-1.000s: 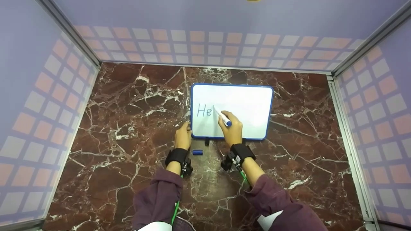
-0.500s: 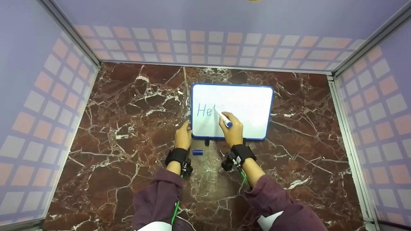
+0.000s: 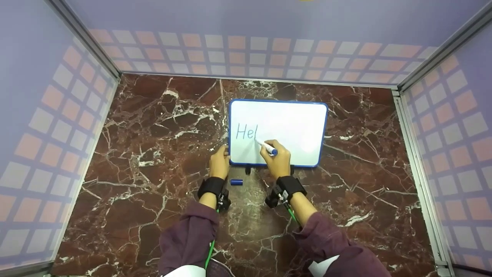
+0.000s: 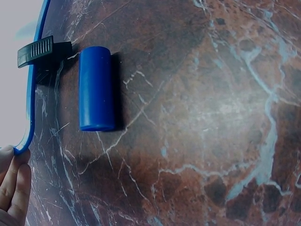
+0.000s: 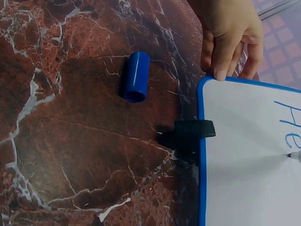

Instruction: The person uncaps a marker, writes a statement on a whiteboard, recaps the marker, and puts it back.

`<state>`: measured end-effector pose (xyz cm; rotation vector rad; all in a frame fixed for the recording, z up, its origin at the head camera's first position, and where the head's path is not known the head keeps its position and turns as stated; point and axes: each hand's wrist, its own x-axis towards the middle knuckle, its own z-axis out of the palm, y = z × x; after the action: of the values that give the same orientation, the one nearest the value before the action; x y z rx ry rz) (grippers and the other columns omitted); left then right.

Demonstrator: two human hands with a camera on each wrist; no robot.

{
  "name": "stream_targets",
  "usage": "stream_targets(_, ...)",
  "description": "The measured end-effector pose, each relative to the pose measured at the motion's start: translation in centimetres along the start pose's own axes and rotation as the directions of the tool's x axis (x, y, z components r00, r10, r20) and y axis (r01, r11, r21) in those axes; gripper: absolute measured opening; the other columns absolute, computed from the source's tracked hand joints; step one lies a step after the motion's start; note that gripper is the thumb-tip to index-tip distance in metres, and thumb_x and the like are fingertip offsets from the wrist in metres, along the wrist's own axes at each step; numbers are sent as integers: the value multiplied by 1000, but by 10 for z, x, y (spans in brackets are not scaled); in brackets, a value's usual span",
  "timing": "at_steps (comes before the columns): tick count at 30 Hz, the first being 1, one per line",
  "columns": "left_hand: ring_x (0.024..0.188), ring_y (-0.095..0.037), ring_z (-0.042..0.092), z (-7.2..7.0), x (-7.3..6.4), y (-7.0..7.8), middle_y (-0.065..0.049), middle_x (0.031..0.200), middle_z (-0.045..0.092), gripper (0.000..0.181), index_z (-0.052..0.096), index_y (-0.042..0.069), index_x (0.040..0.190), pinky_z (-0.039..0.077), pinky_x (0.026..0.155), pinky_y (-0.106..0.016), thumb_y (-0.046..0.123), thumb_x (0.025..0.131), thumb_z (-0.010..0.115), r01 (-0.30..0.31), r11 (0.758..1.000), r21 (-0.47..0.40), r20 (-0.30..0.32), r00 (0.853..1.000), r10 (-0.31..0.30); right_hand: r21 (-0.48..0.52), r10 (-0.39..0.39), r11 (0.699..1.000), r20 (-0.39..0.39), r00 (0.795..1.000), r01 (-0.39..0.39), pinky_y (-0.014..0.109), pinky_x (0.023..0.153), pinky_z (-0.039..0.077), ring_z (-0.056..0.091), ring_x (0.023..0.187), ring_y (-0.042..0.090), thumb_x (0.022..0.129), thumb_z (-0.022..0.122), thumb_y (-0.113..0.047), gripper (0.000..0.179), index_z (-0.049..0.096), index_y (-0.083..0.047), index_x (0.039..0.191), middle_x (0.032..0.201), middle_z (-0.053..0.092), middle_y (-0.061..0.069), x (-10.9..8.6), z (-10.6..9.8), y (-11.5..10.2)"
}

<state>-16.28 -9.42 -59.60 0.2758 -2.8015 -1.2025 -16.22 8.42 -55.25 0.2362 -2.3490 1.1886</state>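
Observation:
A blue-framed whiteboard (image 3: 296,123) lies on the marble surface, with "Hel" written in blue towards its left side. My right hand (image 3: 279,161) pinches a white marker (image 3: 266,146) with a blue end. The tip meets the board at the foot of the "l"; in the right wrist view only the marker's tip (image 5: 292,156) shows. At the lower left corner my left hand (image 3: 219,163) grips the board's edge. Its thumb lies on top of the frame in the right wrist view, with the other fingers beside and below. A blue marker cap (image 4: 96,89) lies apart, just below the board.
Black clips (image 3: 248,169) sit on the board's lower edge, one of them clear in the left wrist view (image 4: 44,52). Purple walls (image 3: 246,23) with checked bands enclose the brown marble table (image 3: 153,215) at the back and both sides. Green cables run along both forearms.
My right hand has drawn the marker downward, lengthening the short mark after "He" into an "l". The left hand, the board and the cap have stayed in place.

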Motion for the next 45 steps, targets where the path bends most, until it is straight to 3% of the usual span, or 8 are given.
stream_targets(11,92,-32,68,0,0,-2,-15,97,71,30,59,7,113,52,81,-45,1,83,60,-10,1000,-2,-9,1000,10,-13,27,1000,-28,999,-27,36,60,53,66,67,23,82,62,-10,13,66,0,87,79,70,15,4,-4,1)
stream_targets(19,92,-31,68,1,0,-1,-15,98,71,31,59,8,115,52,81,-43,1,85,58,8,1000,-1,7,1000,-8,27,26,999,-65,998,-24,36,65,54,67,76,25,85,60,-11,17,66,1,95,86,70,17,13,-8,1)
stream_targets(30,95,-29,68,-2,-1,1,-16,101,70,32,58,9,118,52,83,-42,2,86,58,26,1000,1,31,999,-26,19,35,999,-55,998,-34,37,70,55,68,82,28,86,61,-11,19,66,1,99,93,70,19,18,-10,3)
stream_targets(45,91,-29,68,-1,-1,1,-16,99,70,31,59,8,114,53,82,-43,0,85,58,-3,1000,-9,9,1000,3,14,38,999,-42,998,-37,37,69,54,68,80,27,84,61,-10,16,67,2,95,89,70,17,12,-9,4)
